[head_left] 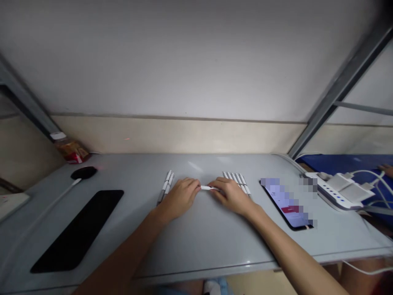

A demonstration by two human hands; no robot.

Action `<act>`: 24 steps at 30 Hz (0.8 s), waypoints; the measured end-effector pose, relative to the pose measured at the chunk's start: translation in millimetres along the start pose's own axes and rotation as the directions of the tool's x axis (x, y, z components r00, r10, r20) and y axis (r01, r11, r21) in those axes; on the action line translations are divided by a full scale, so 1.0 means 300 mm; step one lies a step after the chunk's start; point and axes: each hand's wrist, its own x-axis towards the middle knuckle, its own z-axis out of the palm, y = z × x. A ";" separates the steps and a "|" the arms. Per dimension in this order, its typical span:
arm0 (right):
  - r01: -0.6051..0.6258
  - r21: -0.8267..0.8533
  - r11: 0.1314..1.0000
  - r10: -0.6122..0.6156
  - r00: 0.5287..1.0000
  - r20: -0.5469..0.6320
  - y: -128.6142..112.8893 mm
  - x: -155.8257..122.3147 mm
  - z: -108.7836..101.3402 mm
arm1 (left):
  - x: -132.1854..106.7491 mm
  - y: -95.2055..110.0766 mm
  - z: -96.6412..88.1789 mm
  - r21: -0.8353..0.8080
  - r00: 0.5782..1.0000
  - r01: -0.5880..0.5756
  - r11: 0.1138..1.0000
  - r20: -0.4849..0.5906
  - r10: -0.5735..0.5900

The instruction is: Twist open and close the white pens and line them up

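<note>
A white pen [205, 187] is held level just above the desk between my two hands. The fingers of my left hand [183, 196] are closed round its left end, and those of my right hand [229, 194] pinch the right end, so both ends are partly hidden. Beside my left hand lie a few white pens with dark ends [167, 182], partly covered by it. Behind my right hand is a row of several similar white pens [237, 178] lying side by side.
On the grey desk [202, 246] lie a black mat [80, 229] and a round black charging pad [83, 173] with a white cable. A bottle [70, 149] stands back left. At right are a lit phone [287, 205] and a power strip [334, 192]. Another person's hand [386, 169] shows far right.
</note>
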 end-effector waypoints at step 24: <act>-0.043 0.017 0.999 0.042 0.999 0.029 -0.009 -0.001 0.003 | -0.010 0.005 0.019 0.009 1.000 -0.012 1.000 0.025 0.012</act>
